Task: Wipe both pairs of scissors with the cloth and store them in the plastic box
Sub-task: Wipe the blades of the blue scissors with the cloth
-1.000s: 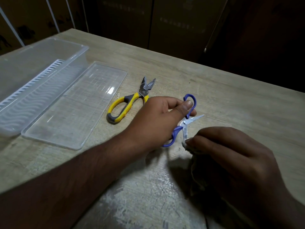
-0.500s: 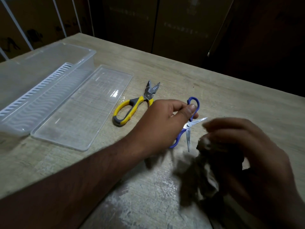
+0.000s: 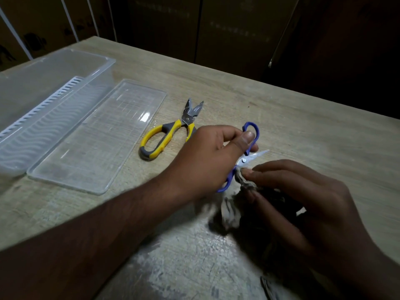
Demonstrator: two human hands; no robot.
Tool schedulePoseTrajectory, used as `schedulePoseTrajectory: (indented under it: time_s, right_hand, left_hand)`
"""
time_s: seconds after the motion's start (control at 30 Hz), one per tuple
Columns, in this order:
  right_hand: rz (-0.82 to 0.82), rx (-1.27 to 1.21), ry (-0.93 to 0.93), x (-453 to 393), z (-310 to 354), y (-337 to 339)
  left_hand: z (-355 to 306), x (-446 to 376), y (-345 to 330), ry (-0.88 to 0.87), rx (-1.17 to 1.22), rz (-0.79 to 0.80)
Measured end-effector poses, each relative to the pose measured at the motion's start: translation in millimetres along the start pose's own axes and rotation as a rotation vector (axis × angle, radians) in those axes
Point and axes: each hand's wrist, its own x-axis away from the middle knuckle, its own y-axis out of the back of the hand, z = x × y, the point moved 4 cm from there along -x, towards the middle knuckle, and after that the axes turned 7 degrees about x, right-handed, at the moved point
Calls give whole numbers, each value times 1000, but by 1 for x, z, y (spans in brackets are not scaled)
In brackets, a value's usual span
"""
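The left hand (image 3: 207, 156) reaches in from the lower left of the frame and grips the blue scissors (image 3: 246, 154) near the middle right, thumb pressed on the upper handle loop and fingers curled around the handles. The scissors are held off the desk (image 3: 292, 109) with their blades spread: one pale blade points right, the other runs down into the cloth (image 3: 244, 180). The right hand (image 3: 303, 202), coming from the lower right, pinches a bunched fold of that dark, blurred cloth around the lower blade just below the pivot; its fingers are curled on the fabric. More cloth hangs below the hand, and its lower part is too blurred to make out.

The yellow scissors (image 3: 166, 135) lie flat on the desk in the centre, just left of the left hand, handles toward the lower left and short blades slightly parted toward the upper right. Beside them, further left, lies the clear lid (image 3: 97, 137), flat on the desk. The box (image 3: 65, 87) stands open in the upper left, touching or nearly touching the lid's long edge, with a white slotted insert (image 3: 43, 109) inside it. Both scissors are outside the box.
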Motion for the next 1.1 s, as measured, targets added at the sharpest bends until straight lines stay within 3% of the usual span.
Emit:
schedulePoseTrajectory:
  time_s: [0.13, 0.4, 0.63, 0.8, 1.1]
  right_hand:
    - [-20, 41, -4, -1, -4, -2]
    - [98, 28, 144, 4, -1, -10]
    - [20, -178, -13, 3, -14, 4]
    - [-48, -15, -75, 0, -11, 4]
    - [130, 120, 207, 2, -5, -5]
  left_hand:
    - [1, 1, -3, 9, 10, 64]
    - [-4, -1, 10, 18, -25, 12]
    - [-8, 0, 10, 19, -34, 5]
    - [-5, 1, 6, 65, 25, 38]
    - [-6, 2, 7, 69, -19, 26]
